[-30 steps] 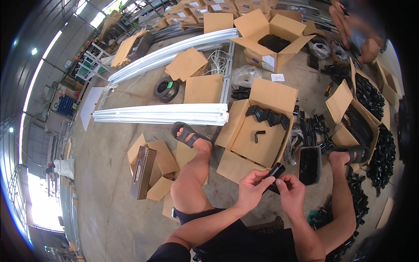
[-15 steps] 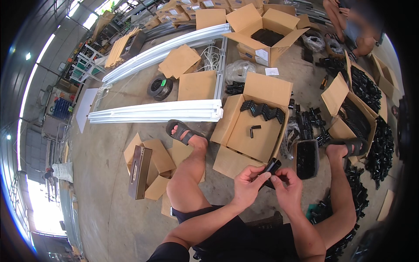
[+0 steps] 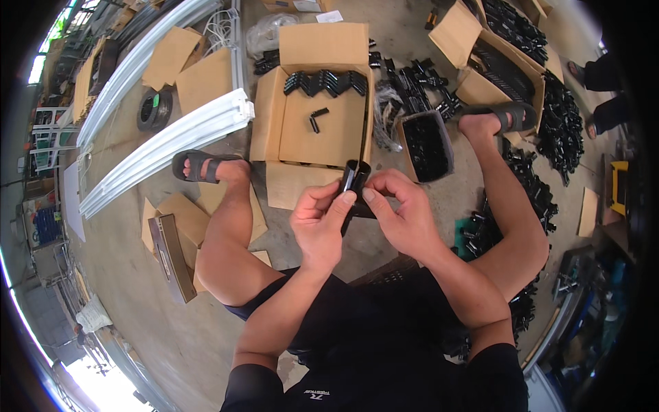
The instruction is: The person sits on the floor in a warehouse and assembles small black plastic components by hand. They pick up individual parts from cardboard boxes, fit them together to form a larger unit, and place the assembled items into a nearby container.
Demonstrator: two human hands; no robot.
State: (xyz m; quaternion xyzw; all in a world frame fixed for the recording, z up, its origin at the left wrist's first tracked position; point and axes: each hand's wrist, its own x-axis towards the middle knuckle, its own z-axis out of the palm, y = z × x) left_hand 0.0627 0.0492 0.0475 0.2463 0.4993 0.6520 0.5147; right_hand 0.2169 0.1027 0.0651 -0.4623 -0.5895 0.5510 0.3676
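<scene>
Between my two hands is a glossy black tube-shaped joint [image 3: 355, 177], held upright with its rounded open ends facing up. My left hand [image 3: 320, 223] is closed around its left side, thumb pressed on the front. With bent fingers and thumb, my right hand [image 3: 399, 214] grips it from the right. Its lower part is partly hidden by my fingers. Just beyond stands an open cardboard box [image 3: 273, 130]. Inside, a zigzag row of black angled joints [image 3: 322, 84] lines the far side, and a loose black joint piece [image 3: 316, 120] lies on the cardboard bottom.
Right of the box stands a bin of dark parts [image 3: 427, 145]. Loose black joints [image 3: 549, 134] lie heaped around my right leg, near another open carton [image 3: 480, 86]. Long white metal profiles [image 3: 171, 151], a wire spool [image 3: 154, 110] and a flattened carton [image 3: 182, 220] lie leftward. Someone's dark-trousered legs [image 3: 607, 113] show far right.
My view has swung, so the box and floor items appear farther left and higher. Both hands still hold the black joint, now more upright. At the right, a crouching person left view; standing legs appear.
</scene>
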